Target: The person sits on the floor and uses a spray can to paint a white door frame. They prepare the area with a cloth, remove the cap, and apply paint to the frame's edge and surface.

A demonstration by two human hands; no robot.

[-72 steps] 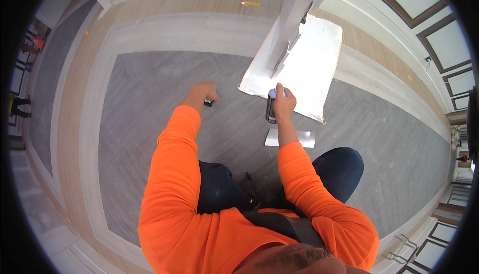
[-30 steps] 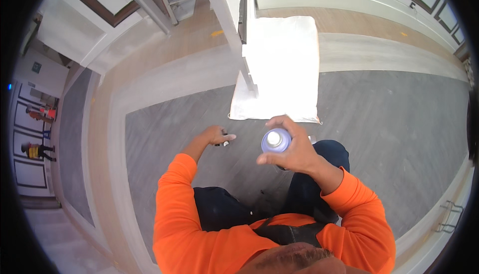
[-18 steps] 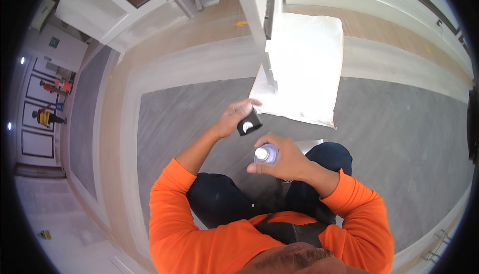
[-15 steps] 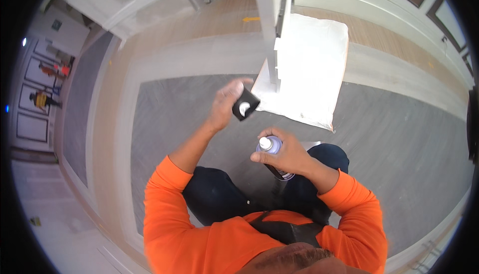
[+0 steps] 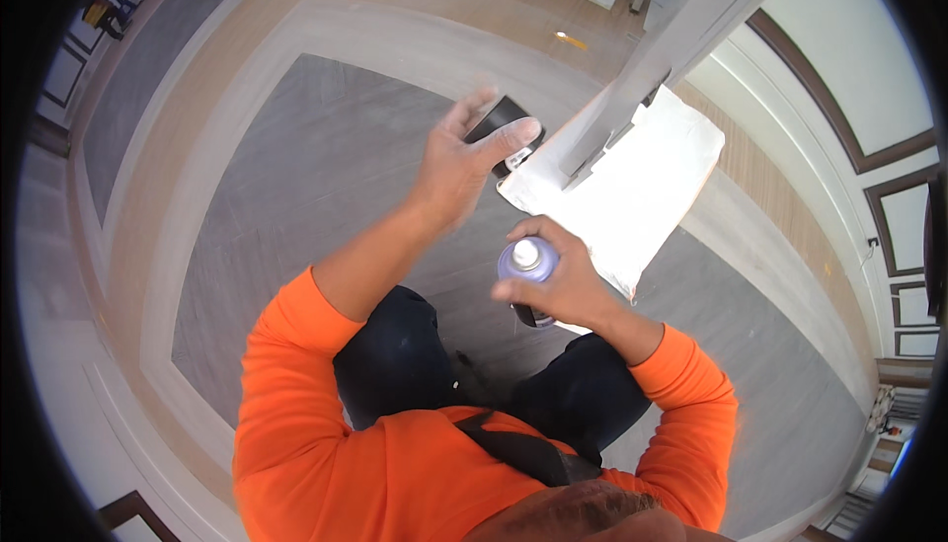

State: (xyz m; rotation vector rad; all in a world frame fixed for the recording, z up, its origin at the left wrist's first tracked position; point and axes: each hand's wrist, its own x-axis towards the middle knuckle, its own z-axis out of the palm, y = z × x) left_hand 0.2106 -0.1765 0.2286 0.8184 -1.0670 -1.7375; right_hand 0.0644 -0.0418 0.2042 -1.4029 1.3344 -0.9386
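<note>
Raised in front of me on the left, my left hand (image 5: 446,172) pinches a small black cap-like piece (image 5: 502,119) with a white mark, thumb on the near side. Some of its fingers are hidden behind the piece. Lower and to the right, my right hand (image 5: 575,285) wraps round a spray can (image 5: 510,264). The can stands upright, with a lavender shoulder, a white nozzle on top and a dark body below. A gap separates the black piece from the can.
A white plastic sheet or flat bag (image 5: 657,187) lies on the grey floor (image 5: 296,187). The upright edge of a pale panel (image 5: 642,93) stands over it. Panelled walls run along the right. Two people are far off at upper left.
My view has turned, so the panel and sheet appear tilted to the right. The left hand has moved up and turned with the black piece. The right hand keeps its hold on the can.
</note>
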